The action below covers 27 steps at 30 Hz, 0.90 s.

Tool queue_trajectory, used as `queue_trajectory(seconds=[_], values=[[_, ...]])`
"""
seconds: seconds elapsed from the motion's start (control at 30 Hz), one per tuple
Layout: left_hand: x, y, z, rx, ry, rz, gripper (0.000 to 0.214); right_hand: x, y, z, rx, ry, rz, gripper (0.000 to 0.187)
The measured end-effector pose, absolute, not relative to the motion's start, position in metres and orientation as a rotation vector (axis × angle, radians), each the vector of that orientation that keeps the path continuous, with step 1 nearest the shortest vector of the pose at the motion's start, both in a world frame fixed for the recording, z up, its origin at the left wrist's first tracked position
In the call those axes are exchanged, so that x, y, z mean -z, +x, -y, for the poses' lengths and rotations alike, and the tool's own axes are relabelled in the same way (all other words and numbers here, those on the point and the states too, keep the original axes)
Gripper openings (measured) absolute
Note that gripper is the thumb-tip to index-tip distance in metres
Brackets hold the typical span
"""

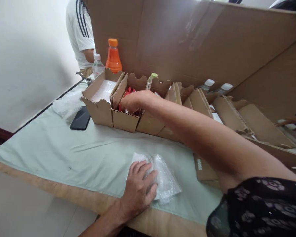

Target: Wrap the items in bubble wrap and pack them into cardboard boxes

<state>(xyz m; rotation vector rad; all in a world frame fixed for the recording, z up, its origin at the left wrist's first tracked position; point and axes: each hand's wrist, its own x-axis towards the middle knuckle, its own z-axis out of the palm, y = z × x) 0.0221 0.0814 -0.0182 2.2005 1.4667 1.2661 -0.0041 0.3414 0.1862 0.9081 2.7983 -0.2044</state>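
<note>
My right arm stretches across the table, and my right hand [133, 101] reaches down into a cardboard bin [125, 120]. Red packets [128, 91] lie in that bin around the hand. My right fingertips are hidden among them, so any hold is not visible. Near the front edge, my left hand [140, 186] rests with fingers spread on clear bubble wrap bags [166, 179], which lie on the pale green cloth [106, 161].
More cardboard bins [102, 112] run in a row, the leftmost holding bubble wrap [105, 90]. A black phone [80, 118] lies at left beside more bubble wrap [68, 102]. An orange bottle [113, 57] and a clear bottle [98, 65] stand behind. Beyond a tall cardboard panel [162, 42] is a person [80, 36].
</note>
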Motion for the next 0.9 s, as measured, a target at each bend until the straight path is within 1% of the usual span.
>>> queue_trajectory(seconds=[0.1, 0.2, 0.27, 0.37, 0.43, 0.47, 0.53, 0.6, 0.7, 0.77, 0.8, 0.83, 0.9], values=[[0.02, 0.023, -0.082, -1.257, 2.184, -1.477, 0.04, -0.172, -0.001, -0.347, 0.246, 0.755, -2.693, 0.032], [0.021, 0.023, -0.082, -1.254, 2.192, -1.487, 0.039, -0.167, 0.001, -0.347, 0.203, 0.824, -2.745, 0.027], [0.021, 0.023, -0.082, -1.275, 2.202, -1.486, 0.039, -0.175, 0.001, -0.342, 0.153, 0.9, -2.791, 0.023], [0.021, 0.021, -0.082, -1.289, 2.218, -1.479, 0.036, -0.207, 0.018, -0.322, 0.034, 1.098, -2.902, 0.021], [0.02, 0.02, -0.082, -1.287, 2.235, -1.471, 0.034, -0.231, 0.049, -0.297, -0.06, 1.278, -3.054, 0.024], [0.019, 0.019, -0.082, -1.281, 2.246, -1.467, 0.034, -0.238, 0.069, -0.281, -0.097, 1.377, -3.204, 0.022], [0.018, 0.018, -0.08, -1.27, 2.267, -1.475, 0.033, -0.235, 0.116, -0.242, -0.214, 1.391, -3.552, 0.014], [0.016, 0.018, -0.077, -1.273, 2.282, -1.505, 0.033, -0.203, 0.159, -0.2, -0.471, 1.463, -3.714, 0.009], [0.013, 0.017, -0.072, -1.421, 2.245, -1.598, 0.043, -0.116, 0.199, -0.144, -0.533, 1.547, -3.604, 0.011], [0.012, 0.017, -0.069, -1.515, 2.221, -1.662, 0.054, -0.062, 0.207, -0.12, -0.39, 1.611, -3.47, 0.013], [0.012, 0.018, -0.069, -1.502, 2.238, -1.671, 0.057, -0.042, 0.208, -0.112, -0.239, 1.596, -3.454, 0.016], [0.013, 0.018, -0.069, -1.443, 2.272, -1.662, 0.058, -0.03, 0.208, -0.106, -0.102, 1.585, -3.437, 0.017], [0.014, 0.021, -0.07, -1.261, 2.337, -1.625, 0.054, -0.026, 0.209, -0.102, 0.112, 1.561, -3.428, 0.015]])
